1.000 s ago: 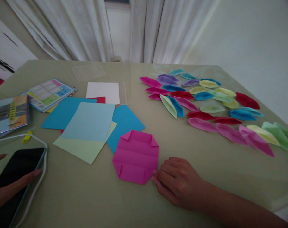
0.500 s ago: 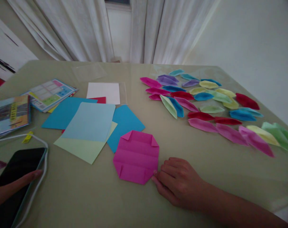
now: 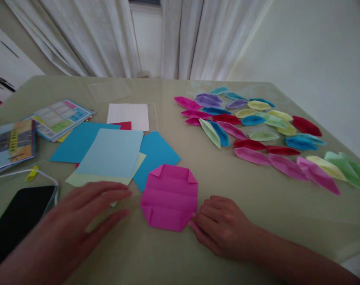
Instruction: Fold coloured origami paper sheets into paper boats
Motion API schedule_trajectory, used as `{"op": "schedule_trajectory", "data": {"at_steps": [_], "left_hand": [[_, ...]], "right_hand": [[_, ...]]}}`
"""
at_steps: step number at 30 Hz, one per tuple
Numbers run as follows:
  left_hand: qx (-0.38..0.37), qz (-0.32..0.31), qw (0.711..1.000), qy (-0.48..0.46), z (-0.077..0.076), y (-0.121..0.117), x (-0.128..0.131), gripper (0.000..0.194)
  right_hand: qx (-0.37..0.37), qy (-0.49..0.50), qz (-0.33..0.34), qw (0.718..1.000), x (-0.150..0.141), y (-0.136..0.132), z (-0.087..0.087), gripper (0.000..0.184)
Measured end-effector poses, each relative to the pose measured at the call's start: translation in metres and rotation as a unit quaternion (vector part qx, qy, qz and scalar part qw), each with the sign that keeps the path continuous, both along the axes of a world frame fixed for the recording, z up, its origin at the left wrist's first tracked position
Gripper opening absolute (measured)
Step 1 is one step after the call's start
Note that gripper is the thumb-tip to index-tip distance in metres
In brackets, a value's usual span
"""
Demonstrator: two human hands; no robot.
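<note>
A magenta sheet of origami paper lies on the table with its corners folded in and parallel creases across it. My right hand rests at its lower right edge, fingers curled, thumb and forefinger pinched at the paper's corner. On the other side, my left hand hovers a short way left of the paper, blurred by motion, its fingers apart and holding nothing. Beneath and behind that hand are a light blue sheet, a pale green sheet and a darker blue sheet.
Several folded paper petals in many colours spread over the table's right side. At left lie a phone, a white cable with a yellow tag, and booklets. A white sheet lies further back.
My left hand has left the phone and moved right, towards the magenta paper. The right hand stays at the paper's corner.
</note>
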State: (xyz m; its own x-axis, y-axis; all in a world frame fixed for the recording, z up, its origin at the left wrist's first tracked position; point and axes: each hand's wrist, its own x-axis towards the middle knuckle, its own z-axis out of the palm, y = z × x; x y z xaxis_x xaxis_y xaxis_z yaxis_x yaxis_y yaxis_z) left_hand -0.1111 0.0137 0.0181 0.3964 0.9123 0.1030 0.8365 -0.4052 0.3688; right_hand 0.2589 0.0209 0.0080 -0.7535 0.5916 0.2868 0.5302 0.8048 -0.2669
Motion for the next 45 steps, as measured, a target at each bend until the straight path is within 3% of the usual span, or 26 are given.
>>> {"op": "schedule_trajectory", "data": {"at_steps": [2,6,11,16,22,27,31,36,40,45], "left_hand": [[-0.031,-0.107,0.994,-0.014,-0.004,0.006,0.026,0.039],[-0.02,-0.143,0.989,-0.023,-0.014,0.009,0.05,0.038],[-0.029,-0.122,0.992,-0.022,-0.013,0.01,0.051,0.032],[-0.064,-0.104,0.991,-0.06,-0.008,0.005,0.057,0.029],[-0.108,-0.03,0.981,-0.156,-0.011,0.0,0.071,0.021],[-0.17,0.046,0.968,-0.179,-0.01,-0.001,0.088,0.027],[-0.157,0.072,0.963,-0.205,-0.012,-0.004,0.093,0.023],[-0.217,0.071,0.951,-0.209,-0.012,-0.005,0.094,0.027],[-0.166,0.055,0.97,-0.167,-0.015,-0.007,0.099,0.026],[-0.087,0.032,0.989,-0.114,-0.021,-0.014,0.103,0.026]], "right_hand": [[-0.004,-0.003,0.003,1.0,0.001,0.002,0.002,0.029],[-0.017,0.001,0.028,0.999,0.003,0.008,0.004,0.033],[-0.054,-0.002,0.042,0.998,0.007,0.015,0.0,0.035],[-0.056,0.031,0.015,0.998,0.009,0.017,-0.006,0.02],[-0.179,0.064,-0.026,0.981,0.012,0.02,-0.006,0.02],[-0.23,0.106,-0.078,0.964,0.01,0.019,-0.01,0.02],[-0.242,0.145,-0.113,0.953,0.008,0.018,-0.009,0.019],[-0.236,0.202,-0.136,0.941,0.007,0.017,-0.008,0.016],[-0.262,0.193,-0.165,0.931,0.007,0.017,-0.013,0.022],[-0.245,0.153,-0.176,0.941,0.007,0.02,-0.016,0.02]]}}
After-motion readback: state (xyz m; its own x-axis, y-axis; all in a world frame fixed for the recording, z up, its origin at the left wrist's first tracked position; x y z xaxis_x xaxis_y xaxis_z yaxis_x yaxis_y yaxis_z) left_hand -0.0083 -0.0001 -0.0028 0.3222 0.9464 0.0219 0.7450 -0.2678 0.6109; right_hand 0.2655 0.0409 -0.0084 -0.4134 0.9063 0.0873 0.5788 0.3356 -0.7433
